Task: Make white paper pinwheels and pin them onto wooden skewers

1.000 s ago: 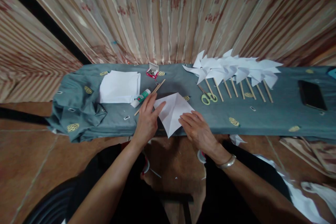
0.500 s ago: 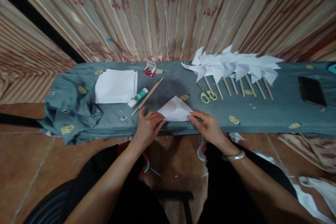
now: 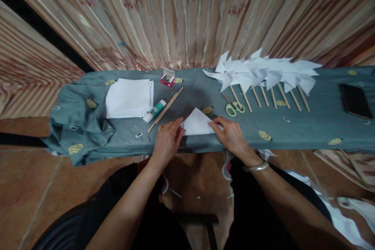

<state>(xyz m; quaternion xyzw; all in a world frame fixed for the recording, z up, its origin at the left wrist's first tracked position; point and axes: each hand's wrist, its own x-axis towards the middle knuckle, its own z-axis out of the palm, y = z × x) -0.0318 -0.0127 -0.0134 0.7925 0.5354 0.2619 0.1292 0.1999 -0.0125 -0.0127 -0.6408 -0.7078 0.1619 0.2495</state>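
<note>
A white sheet of paper [image 3: 197, 123], folded into a triangle with its point away from me, lies near the front edge of the cloth-covered table. My left hand [image 3: 168, 136] pinches its left corner between thumb and fingers. At the right corner, my right hand [image 3: 231, 133], with a bangle on the wrist, grips the paper in the same way. Just beyond my left hand lie two wooden sticks [image 3: 166, 108] and a glue stick [image 3: 154, 111]. Scissors with pale green handles [image 3: 234, 108] rest beyond my right hand.
A stack of white paper [image 3: 129, 97] sits at the left. Behind the sticks stands an open red box [image 3: 167, 80] of small metal pieces. Several paper pinwheels [image 3: 263, 71] on sticks overlap at the back right. A dark phone [image 3: 355, 100] lies far right.
The folded triangle lies flatter, its edges closer together. My left hand has shifted slightly inward along the left corner, and my right fingers have moved over the right corner.
</note>
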